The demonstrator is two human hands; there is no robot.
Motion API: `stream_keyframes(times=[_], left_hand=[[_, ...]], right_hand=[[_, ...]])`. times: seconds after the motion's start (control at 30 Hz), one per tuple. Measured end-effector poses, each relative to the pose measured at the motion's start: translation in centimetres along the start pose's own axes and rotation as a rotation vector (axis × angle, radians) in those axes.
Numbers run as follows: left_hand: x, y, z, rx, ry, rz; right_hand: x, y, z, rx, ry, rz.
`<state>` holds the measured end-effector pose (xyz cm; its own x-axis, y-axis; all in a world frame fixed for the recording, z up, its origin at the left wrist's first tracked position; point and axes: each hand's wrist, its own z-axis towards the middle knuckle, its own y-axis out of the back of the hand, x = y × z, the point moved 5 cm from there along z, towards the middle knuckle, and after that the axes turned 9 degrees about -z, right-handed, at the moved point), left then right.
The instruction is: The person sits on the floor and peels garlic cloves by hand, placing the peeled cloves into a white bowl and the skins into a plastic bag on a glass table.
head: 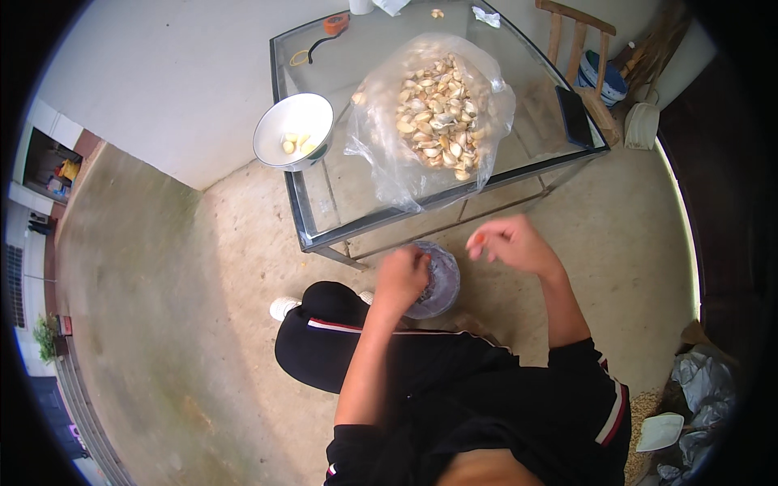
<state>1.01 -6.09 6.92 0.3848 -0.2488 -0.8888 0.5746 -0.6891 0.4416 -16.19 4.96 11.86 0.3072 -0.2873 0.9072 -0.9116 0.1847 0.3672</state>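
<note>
My left hand [401,279] is curled over the near-left part of a small bin with a plastic liner [447,285], which stands on the floor. Its fingertips are partly hidden, and I cannot tell whether they pinch anything. To the right of the bin, my right hand [512,246] hovers blurred in the air with bent fingers; whether it holds something is unclear. A clear plastic bag [380,164] lies spread on the glass-topped table [523,149], full of unpeeled garlic cloves [434,115]. A white bowl [265,136] at the table's left edge contains several peeled cloves [307,147].
A smartphone [574,116] lies at the table's right edge. At the back left are an orange tape measure [336,24] and a yellow rubber band [299,58]. A wooden chair [577,48] and a dustpan [641,126] stand to the right; a white scoop [660,431] lies at lower right.
</note>
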Motion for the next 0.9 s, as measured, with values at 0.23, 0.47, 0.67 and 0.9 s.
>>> stream_keyframes(times=[0.23,0.47,0.67,0.9], left_hand=[[0.4,-4.6,1.4,0.086,-0.226,0.060],[4.6,-5.1,0.7,0.043,-0.083,0.083],[3.7,-4.4,0.4,0.002,-0.060,0.055],[0.7,-1.5,-1.1,-0.175,-0.138,-0.409]], right_hand=[[6.4,4.2,3.3,-0.783,0.551,-0.654],[7.0,2.2,6.8,-0.663,0.498,-0.826],[6.0,2.8,8.0,-0.669,0.525,-0.779],[2.2,-1.8,2.5,-0.184,0.118,0.528]])
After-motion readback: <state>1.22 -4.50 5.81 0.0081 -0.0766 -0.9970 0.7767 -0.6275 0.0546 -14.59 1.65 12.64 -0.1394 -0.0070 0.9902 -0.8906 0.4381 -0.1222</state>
